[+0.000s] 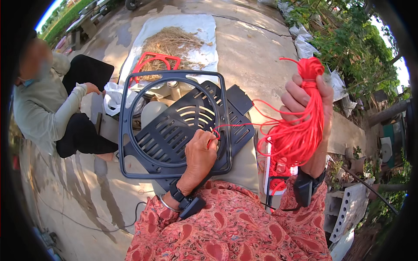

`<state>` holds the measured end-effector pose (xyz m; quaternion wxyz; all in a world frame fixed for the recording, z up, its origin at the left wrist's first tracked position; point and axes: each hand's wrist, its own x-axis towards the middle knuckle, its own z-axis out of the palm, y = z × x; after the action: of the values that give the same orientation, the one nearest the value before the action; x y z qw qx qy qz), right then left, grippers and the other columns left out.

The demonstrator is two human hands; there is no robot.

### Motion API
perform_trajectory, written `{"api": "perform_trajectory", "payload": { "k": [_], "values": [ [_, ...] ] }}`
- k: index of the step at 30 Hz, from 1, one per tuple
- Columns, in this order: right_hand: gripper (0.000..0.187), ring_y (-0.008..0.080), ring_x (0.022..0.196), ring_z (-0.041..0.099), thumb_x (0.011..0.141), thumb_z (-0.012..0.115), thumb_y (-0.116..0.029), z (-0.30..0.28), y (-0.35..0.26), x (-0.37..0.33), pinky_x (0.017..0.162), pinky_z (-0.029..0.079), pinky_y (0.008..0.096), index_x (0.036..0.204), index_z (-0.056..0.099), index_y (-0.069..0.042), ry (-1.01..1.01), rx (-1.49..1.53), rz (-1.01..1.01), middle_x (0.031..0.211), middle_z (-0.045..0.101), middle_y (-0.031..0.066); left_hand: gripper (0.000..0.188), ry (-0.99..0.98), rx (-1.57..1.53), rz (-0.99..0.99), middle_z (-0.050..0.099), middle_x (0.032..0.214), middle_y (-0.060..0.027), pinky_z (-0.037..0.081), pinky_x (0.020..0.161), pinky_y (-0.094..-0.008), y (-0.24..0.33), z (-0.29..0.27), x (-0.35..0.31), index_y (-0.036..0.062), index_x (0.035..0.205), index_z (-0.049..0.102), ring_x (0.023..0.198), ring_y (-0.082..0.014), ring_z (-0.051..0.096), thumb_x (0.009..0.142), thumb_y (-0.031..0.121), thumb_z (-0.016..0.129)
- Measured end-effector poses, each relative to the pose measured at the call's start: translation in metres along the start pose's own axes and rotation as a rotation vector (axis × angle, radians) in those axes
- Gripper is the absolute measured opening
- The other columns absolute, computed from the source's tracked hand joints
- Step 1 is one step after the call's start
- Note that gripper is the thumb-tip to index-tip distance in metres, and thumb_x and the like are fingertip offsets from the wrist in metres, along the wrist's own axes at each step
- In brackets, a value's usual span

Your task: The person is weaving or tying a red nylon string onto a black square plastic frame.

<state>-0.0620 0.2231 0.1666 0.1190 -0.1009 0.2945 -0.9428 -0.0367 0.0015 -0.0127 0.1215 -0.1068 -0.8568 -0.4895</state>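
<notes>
My right hand (298, 98) is raised at the right, its fingers wrapped round the tied top of a bundle of red cord (300, 135). Long loops hang below that grip. A thin strand stretches left from the bundle to my left hand (200, 150), closed on the cord at the right side of a black square frame (148, 175). The frame has a large round opening. Beneath it, across my lap, lies a black slotted plastic panel (167, 135) with curved and straight slots. My left fingertips are partly hidden.
At the left sits another person (48, 104), one hand near a white plastic bag (115, 96). Ahead, dry straw (174, 41) and a red frame (163, 57) lie on a white sheet (207, 52). By my right leg are more red things (278, 167). Concrete blocks (350, 213) stand at the right.
</notes>
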Motion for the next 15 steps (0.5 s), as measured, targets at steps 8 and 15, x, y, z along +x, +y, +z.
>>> {"api": "perform_trajectory", "payload": {
  "k": [8, 15],
  "values": [
    [0.037, 0.0118, 0.044, 0.043, 0.071, 0.074, -0.017, -0.012, -0.021, -0.161, 0.041, 0.037, 0.0268, 0.093, 0.048, -0.002, 0.416, -0.602, 0.273, 0.06, 0.049, 0.004, 0.017, -0.079, -0.079, -0.159, 0.063, 0.074, -0.014, 0.048, 0.063, -0.0408, 0.004, -0.005, 0.009, 0.0017, 0.094, 0.066, 0.068, -0.0328, 0.063, 0.077, 0.007, 0.068],
    [0.031, 0.0121, 0.063, 0.056, 0.07, 0.072, -0.016, -0.033, 0.023, -0.16, 0.062, 0.047, 0.028, 0.095, 0.063, 0.0, 0.488, -1.526, 0.556, 0.07, 0.06, 0.0023, 0.024, -0.25, -0.123, -0.222, 0.066, 0.079, -0.0183, 0.05, 0.066, -0.0403, 0.004, -0.006, 0.011, -0.0025, 0.096, 0.068, 0.071, -0.0336, 0.065, 0.077, 0.012, 0.067]
  ]
}}
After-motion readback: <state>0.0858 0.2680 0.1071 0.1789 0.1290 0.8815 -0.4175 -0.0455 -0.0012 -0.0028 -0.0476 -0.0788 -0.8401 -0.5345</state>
